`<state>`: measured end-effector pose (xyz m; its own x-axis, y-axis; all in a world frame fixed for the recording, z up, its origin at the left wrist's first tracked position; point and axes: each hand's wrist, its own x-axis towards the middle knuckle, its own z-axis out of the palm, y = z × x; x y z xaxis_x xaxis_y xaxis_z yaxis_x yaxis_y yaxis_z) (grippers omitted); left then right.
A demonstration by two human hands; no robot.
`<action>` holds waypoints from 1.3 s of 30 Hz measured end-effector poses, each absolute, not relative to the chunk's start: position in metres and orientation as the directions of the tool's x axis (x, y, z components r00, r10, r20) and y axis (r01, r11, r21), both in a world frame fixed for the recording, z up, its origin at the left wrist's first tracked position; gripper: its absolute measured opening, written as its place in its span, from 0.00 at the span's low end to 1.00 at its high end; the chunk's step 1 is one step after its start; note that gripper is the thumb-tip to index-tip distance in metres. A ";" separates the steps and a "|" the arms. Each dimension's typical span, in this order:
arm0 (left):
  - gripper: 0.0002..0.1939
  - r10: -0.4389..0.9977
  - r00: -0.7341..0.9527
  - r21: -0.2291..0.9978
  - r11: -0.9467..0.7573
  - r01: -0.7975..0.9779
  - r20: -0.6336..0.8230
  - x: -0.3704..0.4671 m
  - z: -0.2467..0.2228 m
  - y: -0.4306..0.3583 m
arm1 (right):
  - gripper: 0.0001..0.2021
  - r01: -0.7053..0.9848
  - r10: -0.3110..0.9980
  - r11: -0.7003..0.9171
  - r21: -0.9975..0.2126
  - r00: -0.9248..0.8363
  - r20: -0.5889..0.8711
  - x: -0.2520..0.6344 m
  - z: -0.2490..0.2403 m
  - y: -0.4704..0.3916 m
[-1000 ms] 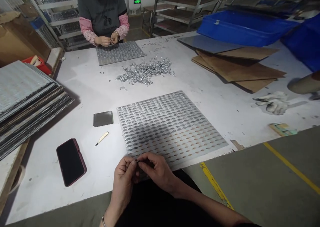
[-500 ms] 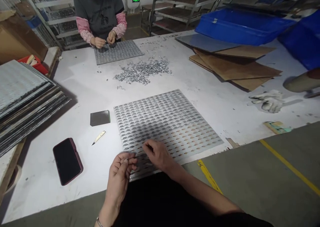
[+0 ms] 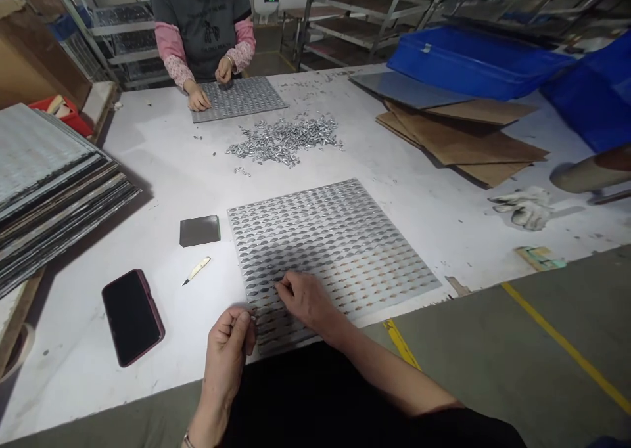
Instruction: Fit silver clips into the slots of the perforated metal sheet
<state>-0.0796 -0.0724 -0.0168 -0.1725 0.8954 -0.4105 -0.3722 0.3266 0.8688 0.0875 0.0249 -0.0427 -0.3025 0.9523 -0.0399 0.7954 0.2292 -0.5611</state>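
A flat sheet (image 3: 315, 231) lies on the table before me, covered in rows of small dark leaf-shaped pieces. Its near right part shows brownish marks instead. My right hand (image 3: 308, 300) rests over the sheet's near left part, thumb and forefinger pinched together at a row; whatever is between them is hidden. At the sheet's near left corner, my left hand (image 3: 229, 343) is closed, fingers curled, with a small silver piece at the thumb tip. Beyond the sheet spreads a loose pile of small silver leaf-shaped pieces (image 3: 288, 139).
Left of the sheet lie a dark square plate (image 3: 200, 230), a small pale-handled blade (image 3: 196, 270) and a phone (image 3: 132, 316). Stacked sheets (image 3: 54, 192) stand far left. Opposite, a co-worker (image 3: 202, 34) handles another sheet (image 3: 246, 96). Cardboard (image 3: 468, 126), blue bins (image 3: 473, 57) and gloves (image 3: 523, 206) lie right.
My right hand has shifted slightly left over the sheet. My left hand has drawn left and curled tighter. The co-worker's hands have moved apart, one lowered onto their sheet.
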 end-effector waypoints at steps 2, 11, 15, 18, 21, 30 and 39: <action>0.11 0.899 -0.140 0.851 0.330 -0.409 -0.416 -0.080 -0.017 -0.072 | 0.10 0.814 0.955 0.225 -0.535 -0.292 -0.044 0.088 -0.043 0.025; 0.07 0.914 -0.027 0.847 0.365 -0.388 -0.406 -0.056 -0.012 -0.070 | 0.07 0.385 0.894 0.132 -0.914 -0.445 -0.058 0.112 -0.010 -0.016; 0.07 0.926 -0.004 0.869 0.353 -0.347 -0.378 -0.043 -0.010 -0.065 | 0.07 0.175 0.872 -0.104 -0.979 -0.458 -0.174 0.117 -0.007 -0.026; 0.08 0.936 0.006 0.877 0.333 -0.346 -0.353 -0.040 -0.010 -0.063 | 0.06 0.067 0.891 -0.156 -0.986 -0.422 -0.169 0.115 -0.008 -0.026; 0.08 0.931 0.037 0.875 0.354 -0.330 -0.363 -0.043 -0.010 -0.063 | 0.05 0.098 0.920 -0.066 -0.993 -0.379 -0.098 0.114 -0.011 -0.020; 0.10 0.908 -0.184 0.904 0.315 -0.289 -0.375 -0.070 -0.014 -0.065 | 0.07 0.523 0.925 0.293 -0.800 -0.368 0.098 0.127 -0.032 0.023; 0.09 0.912 -0.168 0.900 0.314 -0.303 -0.375 -0.072 -0.016 -0.068 | 0.06 0.675 0.914 0.306 -0.671 -0.405 0.009 0.110 -0.033 0.029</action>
